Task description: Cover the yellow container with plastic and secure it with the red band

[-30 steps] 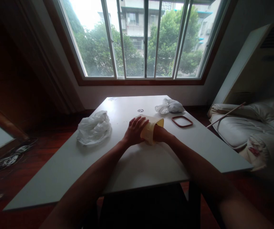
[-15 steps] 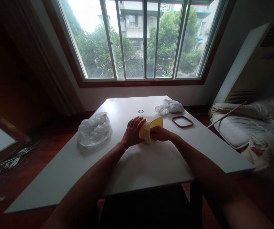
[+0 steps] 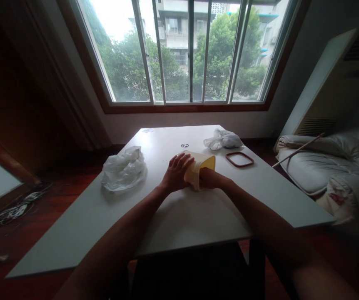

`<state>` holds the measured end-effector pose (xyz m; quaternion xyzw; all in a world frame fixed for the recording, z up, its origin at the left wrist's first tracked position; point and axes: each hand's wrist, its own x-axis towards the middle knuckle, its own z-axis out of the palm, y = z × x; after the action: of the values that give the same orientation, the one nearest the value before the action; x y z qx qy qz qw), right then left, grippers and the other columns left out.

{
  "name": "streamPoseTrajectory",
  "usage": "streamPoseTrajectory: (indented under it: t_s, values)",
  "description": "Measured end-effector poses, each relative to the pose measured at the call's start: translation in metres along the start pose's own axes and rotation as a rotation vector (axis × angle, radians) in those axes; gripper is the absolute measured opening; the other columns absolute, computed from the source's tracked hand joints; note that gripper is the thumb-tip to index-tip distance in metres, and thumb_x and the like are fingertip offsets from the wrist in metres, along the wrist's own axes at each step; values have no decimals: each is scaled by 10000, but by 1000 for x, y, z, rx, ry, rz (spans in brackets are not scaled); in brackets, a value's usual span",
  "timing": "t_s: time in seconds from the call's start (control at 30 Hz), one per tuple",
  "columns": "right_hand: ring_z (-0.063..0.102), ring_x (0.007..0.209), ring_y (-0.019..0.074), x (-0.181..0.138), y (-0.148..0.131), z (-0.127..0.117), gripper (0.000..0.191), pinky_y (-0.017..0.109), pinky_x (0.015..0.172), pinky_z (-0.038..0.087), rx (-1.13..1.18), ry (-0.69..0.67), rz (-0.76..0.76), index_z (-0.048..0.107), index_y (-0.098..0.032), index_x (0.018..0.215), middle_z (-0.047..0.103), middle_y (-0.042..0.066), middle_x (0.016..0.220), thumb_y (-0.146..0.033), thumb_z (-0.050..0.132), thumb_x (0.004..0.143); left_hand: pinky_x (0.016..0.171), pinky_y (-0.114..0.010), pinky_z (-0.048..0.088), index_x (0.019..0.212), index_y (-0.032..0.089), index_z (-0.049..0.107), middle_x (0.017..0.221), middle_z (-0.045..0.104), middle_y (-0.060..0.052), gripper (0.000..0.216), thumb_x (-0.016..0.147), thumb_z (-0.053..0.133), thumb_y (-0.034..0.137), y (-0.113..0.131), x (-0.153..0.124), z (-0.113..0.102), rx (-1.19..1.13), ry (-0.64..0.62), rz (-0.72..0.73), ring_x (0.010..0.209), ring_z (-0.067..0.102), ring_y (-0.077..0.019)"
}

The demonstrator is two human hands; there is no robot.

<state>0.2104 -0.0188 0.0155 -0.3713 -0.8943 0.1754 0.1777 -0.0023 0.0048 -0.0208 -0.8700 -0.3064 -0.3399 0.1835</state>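
At the table's (image 3: pixel 179 216) centre, a yellow container (image 3: pixel 198 166), judged light, stiff and smooth, is steadied by the left hand (image 3: pixel 176 173) spread flat at its 9 o'clock wall, while the right hand's (image 3: pixel 209 179) fingers are hidden inside its opening.

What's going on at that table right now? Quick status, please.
Left hand flat against the yellow container, which lies tipped on the white table. Right hand at its open mouth, fingers hidden. Red ring and plastic bags apart, nothing in the way.
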Motion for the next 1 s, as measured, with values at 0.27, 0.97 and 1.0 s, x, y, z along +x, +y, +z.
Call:
streamPoseTrajectory:
  t_s: [0.27, 0.97, 1.0]
  values:
    - [622, 801, 174, -2, 8, -7, 239, 284, 732, 492, 141, -144, -4, 697, -130, 1073, 713, 74, 931, -199, 623, 856, 1200, -545, 235, 1492, 195, 364, 1524, 419, -166, 855, 761, 702, 483, 3, 0, 1, 26, -51, 8, 1459, 307, -378]
    - [621, 849, 168, 21, -9, 8, 342, 292, 756, 518, 1643, 409, 63, 692, -219, 874, 703, -4, 911, -86, 619, 567, 1164, -542, 310, 1529, 185, 211, 1507, 407, -185, 1065, 630, 762, 334, 2, 1, 0, -33, 51, -112, 1423, 354, -389]
    - [621, 857, 170, 21, -11, 8, 361, 287, 740, 519, 1665, 392, 58, 684, -222, 866, 705, -7, 917, -69, 606, 548, 1157, -542, 320, 1530, 179, 206, 1504, 408, -189, 1075, 628, 768, 340, 2, 0, 1, -37, 58, -126, 1419, 358, -392]
